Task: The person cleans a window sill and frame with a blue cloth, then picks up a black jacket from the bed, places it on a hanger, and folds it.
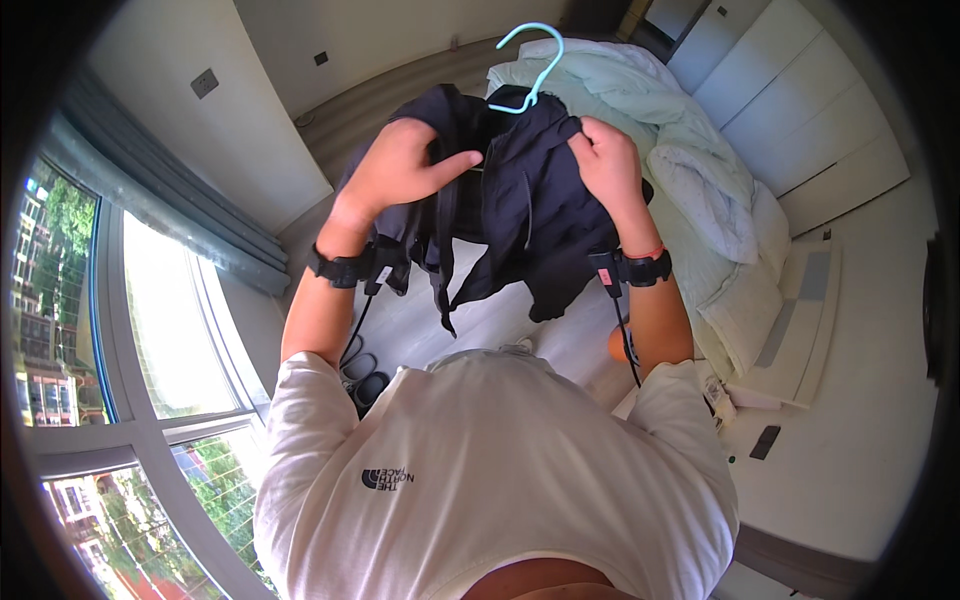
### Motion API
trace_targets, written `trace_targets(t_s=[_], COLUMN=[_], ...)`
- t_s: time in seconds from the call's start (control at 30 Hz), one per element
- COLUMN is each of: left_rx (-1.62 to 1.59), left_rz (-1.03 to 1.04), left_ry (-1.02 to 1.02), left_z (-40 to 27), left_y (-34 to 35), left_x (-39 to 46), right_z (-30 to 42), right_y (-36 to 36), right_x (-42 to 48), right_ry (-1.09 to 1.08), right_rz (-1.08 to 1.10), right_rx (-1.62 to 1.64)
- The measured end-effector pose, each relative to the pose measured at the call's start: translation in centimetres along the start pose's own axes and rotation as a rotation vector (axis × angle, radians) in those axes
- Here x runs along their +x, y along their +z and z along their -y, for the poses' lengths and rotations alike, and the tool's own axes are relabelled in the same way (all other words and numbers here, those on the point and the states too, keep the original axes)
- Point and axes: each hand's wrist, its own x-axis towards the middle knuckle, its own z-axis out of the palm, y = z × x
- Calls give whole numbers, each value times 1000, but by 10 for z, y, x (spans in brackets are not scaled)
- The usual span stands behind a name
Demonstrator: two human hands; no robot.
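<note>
A dark zip-front jacket (540,217) hangs open on a light turquoise hanger (551,64), whose hook rises above the collar. My left hand (401,165) is at the jacket's shoulder on the left of the picture, thumb pointing inward over the front; its fingers are hidden behind the cloth. My right hand (606,157) pinches the fabric near the other shoulder between thumb and fingers. What holds up the hanger's hook does not show. Each wrist wears a black strap with a small cabled device.
A bed with a rumpled pale green quilt (705,202) lies beyond on the right, beside its headboard (795,330). White cabinets (810,97) stand behind it. Windows and a grey curtain (165,172) line the left. Dark slippers (371,390) sit on the floor.
</note>
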Motion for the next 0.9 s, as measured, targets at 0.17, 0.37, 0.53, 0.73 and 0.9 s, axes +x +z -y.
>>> trace_targets(t_s=[0.17, 0.37, 0.53, 0.73, 0.9], left_rx=[-98, 264, -438, -1032, -62], left_rz=[-288, -160, 492, 37, 111], left_ry=[361, 94, -136, -105, 201], left_z=[12, -1, 9, 16, -21], left_y=[-3, 37, 29, 39, 42], left_x=[-9, -4, -3, 2, 15], right_z=[-6, 13, 7, 4, 0], right_y=[-7, -14, -20, -21, -25], right_x=[1, -5, -14, -16, -15], right_ry=[48, -11, 48, 92, 33], right_rz=[-92, -107, -104, -178, -233], right_rx=[119, 224, 170, 221, 65])
